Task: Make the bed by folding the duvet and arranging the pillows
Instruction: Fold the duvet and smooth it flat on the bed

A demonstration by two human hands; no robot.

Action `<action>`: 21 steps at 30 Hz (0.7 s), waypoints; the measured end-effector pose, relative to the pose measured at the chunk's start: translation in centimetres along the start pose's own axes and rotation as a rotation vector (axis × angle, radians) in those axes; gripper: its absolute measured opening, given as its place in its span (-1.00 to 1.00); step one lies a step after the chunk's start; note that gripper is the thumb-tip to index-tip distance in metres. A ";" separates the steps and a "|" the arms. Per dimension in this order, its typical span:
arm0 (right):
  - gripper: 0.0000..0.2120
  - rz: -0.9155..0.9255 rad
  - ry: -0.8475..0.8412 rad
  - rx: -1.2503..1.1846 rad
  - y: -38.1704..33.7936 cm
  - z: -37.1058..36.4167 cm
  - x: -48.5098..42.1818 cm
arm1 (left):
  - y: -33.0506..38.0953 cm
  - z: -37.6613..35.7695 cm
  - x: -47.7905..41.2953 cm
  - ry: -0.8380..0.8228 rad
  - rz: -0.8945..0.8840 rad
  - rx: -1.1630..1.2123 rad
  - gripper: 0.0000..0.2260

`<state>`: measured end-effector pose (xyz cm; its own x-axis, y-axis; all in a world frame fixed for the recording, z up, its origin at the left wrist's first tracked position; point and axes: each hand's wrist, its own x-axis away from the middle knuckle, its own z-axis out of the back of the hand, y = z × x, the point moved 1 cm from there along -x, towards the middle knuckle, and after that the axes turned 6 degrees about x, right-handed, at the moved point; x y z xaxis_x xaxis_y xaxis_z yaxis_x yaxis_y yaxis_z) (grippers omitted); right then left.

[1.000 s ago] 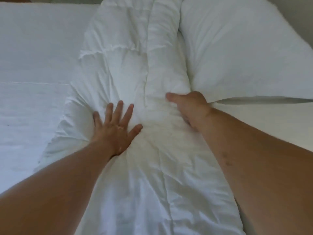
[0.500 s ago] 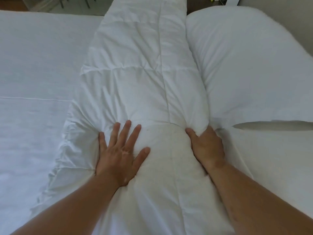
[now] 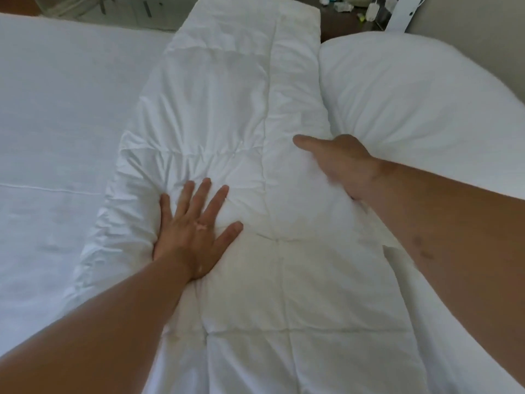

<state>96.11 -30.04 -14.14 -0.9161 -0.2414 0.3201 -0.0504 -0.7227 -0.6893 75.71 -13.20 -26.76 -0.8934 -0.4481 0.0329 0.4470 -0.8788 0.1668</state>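
Currently the folded duvet (image 3: 241, 109) lies as a long strip down the bed (image 3: 56, 123), its right edge touching the pillow (image 3: 412, 109), with the left hand (image 3: 196, 231) pressed flat on it, fingers spread, and the right hand (image 3: 341, 166) at that edge, thumb on top, fingers hidden, so I cannot tell its grip.

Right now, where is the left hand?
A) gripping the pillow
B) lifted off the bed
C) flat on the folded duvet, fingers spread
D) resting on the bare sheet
C: the left hand lies flat on the folded duvet with spread fingers, apart from the pillow to the right.
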 end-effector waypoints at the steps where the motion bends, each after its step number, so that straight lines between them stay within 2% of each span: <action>1: -0.24 -0.026 -0.016 -0.059 0.0 -0.3 -1.3 | -0.4 0.0 -0.4 0.013 0.000 0.044 -0.22; 3: -0.29 -0.093 -0.056 -0.141 0.9 -0.8 -2.4 | -0.6 0.1 -0.9 0.034 -0.025 0.119 -0.22; 5: -0.37 -0.072 -0.055 -0.024 1.4 -1.3 -3.6 | -0.8 0.1 -0.8 0.040 -0.043 0.141 -0.25; 6: -0.43 -0.016 0.002 0.059 1.2 -1.0 -4.1 | -0.8 0.0 -0.9 0.032 -0.048 0.141 -0.26; 8: -0.49 0.127 0.264 0.140 0.1 0.6 -5.1 | -0.9 0.0 -1.0 0.036 -0.062 0.146 -0.29; 10: -0.51 0.110 0.385 0.166 0.8 0.7 -5.8 | -1.0 0.1 -1.2 0.039 -0.078 0.147 -0.30; 11: -0.49 0.033 0.333 0.228 2.3 -0.1 -6.2 | -1.0 -0.1 -1.3 0.036 -0.083 0.143 -0.30; 12: -0.44 -0.061 0.185 0.320 4.0 -1.6 -6.5 | -1.0 -0.3 -1.2 0.038 -0.078 0.142 -0.30; 13: -0.38 -0.106 0.057 0.405 5.2 -2.7 -6.9 | -1.0 -0.4 -1.1 0.046 -0.077 0.145 -0.30; 14: -0.34 -0.088 0.012 0.518 5.3 -3.3 -6.9 | -1.0 -0.4 -1.1 0.052 -0.081 0.150 -0.29; 15: -0.30 -0.017 0.066 0.643 4.1 -3.2 -7.0 | -1.0 -0.4 -1.1 0.049 -0.081 0.152 -0.28; 16: -0.26 0.117 0.199 0.729 2.4 -2.6 -7.0 | -1.1 -0.4 -1.2 0.044 -0.078 0.150 -0.27; 17: -0.22 0.279 0.326 0.746 0.2 -2.3 -6.4 | -1.1 -0.3 -1.2 0.041 -0.071 0.146 -0.26; 18: -0.21 0.417 0.356 0.728 -1.5 -2.4 -5.5 | -1.0 -0.3 -1.3 0.043 -0.065 0.142 -0.25; 20: -0.22 0.591 0.120 0.742 -1.8 -5.6 -2.9 | -0.9 -0.3 -1.2 0.058 -0.071 0.146 -0.24; 21: -0.20 0.591 -0.047 0.804 -0.2 -8.1 -1.6 | -1.0 -0.2 -1.3 0.058 -0.076 0.153 -0.24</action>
<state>94.39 -24.30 -19.78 -0.6901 -0.7161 0.1051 0.7081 -0.6980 -0.1064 76.43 -11.80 -27.21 -0.9181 -0.3941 -0.0414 0.3624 -0.8774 0.3145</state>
